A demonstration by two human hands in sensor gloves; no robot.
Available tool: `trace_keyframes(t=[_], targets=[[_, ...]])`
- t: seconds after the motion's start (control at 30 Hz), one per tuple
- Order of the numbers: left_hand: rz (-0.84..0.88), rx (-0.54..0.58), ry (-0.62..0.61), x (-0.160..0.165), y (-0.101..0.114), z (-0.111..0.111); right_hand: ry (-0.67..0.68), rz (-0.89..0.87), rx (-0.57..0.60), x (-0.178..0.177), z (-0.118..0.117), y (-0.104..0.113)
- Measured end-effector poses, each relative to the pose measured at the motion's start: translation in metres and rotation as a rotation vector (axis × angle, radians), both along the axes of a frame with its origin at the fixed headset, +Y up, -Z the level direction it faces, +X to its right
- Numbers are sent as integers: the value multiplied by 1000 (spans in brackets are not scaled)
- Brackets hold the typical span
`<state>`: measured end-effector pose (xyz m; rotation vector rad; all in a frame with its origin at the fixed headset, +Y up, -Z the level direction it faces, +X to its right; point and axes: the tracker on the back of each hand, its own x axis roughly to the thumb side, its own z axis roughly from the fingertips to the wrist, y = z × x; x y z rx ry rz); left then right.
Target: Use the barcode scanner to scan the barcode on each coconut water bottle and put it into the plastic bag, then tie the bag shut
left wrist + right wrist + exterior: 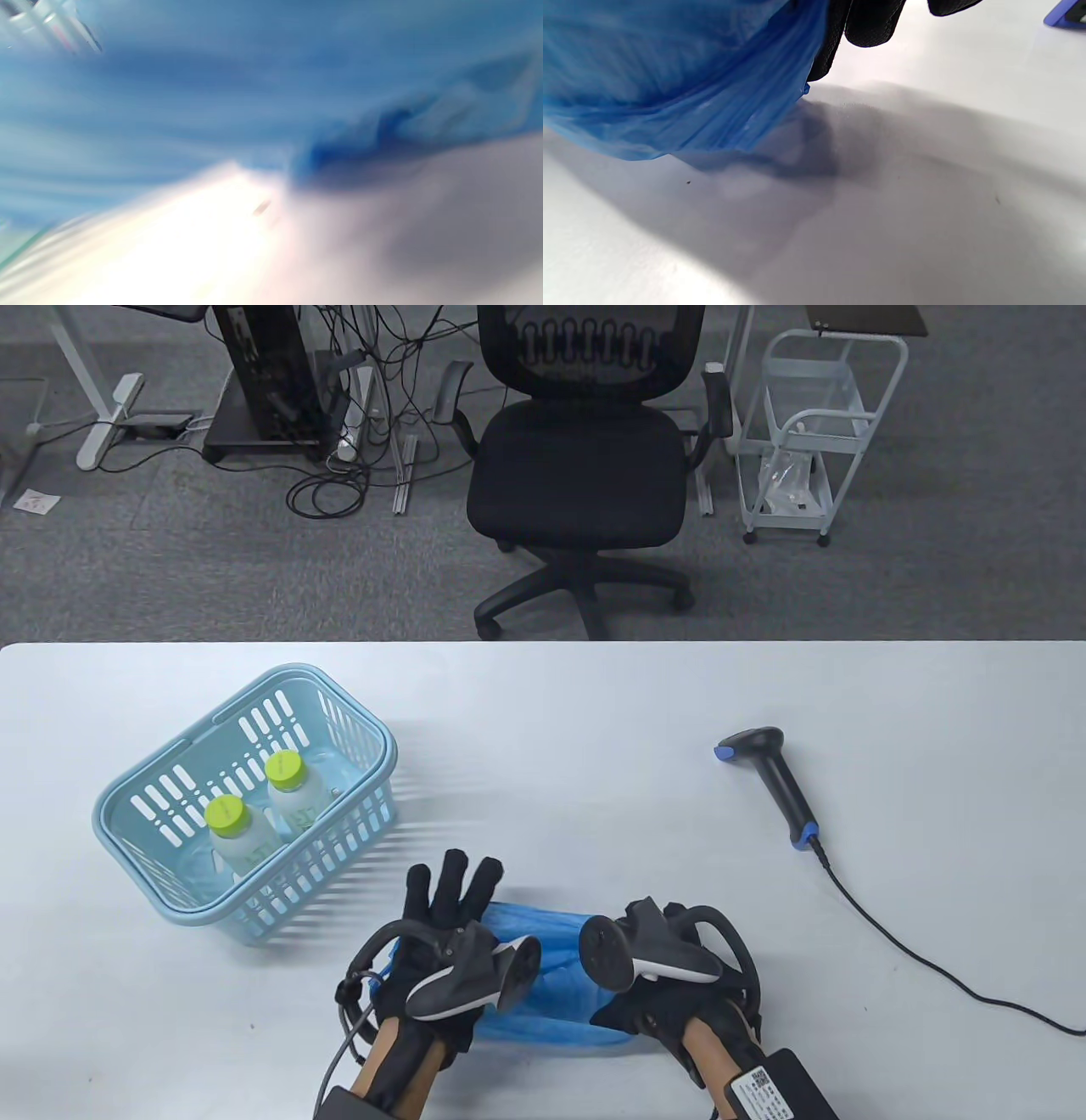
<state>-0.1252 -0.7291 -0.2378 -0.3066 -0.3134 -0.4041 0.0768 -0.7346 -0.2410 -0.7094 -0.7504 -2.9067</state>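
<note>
Two coconut water bottles with green caps [237, 836] [293, 793] stand in a light blue basket [188, 918] at the left. A blue plastic bag [551, 937] lies crumpled on the table between my hands. My left hand [454, 886] has its fingers straight over the bag's left end. My right hand [645, 1014] is at the bag's right end, its fingers hidden under the tracker in the table view. In the right wrist view my gloved fingers [857, 25] pinch the bag [670, 84], lifting its edge off the table. The black barcode scanner [768, 780] lies apart at the right.
The scanner's cable [916, 959] trails off to the right edge of the white table [551, 729]. Beyond the far edge stand an office chair [585, 466] and a white cart [806, 432]. The left wrist view is blurred, showing only the blue bag [212, 84] and the table.
</note>
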Motion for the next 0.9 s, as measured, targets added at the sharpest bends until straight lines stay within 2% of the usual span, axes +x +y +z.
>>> trace_keyframes(t=[0.03,0.07,0.13,0.17,0.23,0.3,0.4,0.47,0.5,0.67,0.8,0.9], targets=[[-15,-38,35,-7,-4,-3,0,2,-31,1,0,-1],[-30,-124,96,-19,-10,-8,-4,20,-82,3,0,-2],[77,-258,181,-36,-18,-11,-30,41,-109,7,-2,-5],[148,-256,179,-39,-19,-10,-42,79,-107,7,-3,-6],[153,-250,104,-36,-16,-8,-40,166,-73,4,-3,-9],[184,-249,61,-31,-15,-5,-28,202,21,1,0,-4],[239,-240,-7,-25,-12,-2,-2,62,261,-4,9,21],[247,-242,-16,-20,-10,1,22,5,344,-12,13,28],[255,-236,-38,-17,-9,3,33,7,341,-17,13,27],[243,-251,-77,-10,-13,7,-1,222,182,-31,-2,-15],[136,-255,20,-21,-24,-2,-78,205,27,-11,-11,-23],[160,-308,109,-29,-28,-5,-103,222,-34,3,-13,-25]])
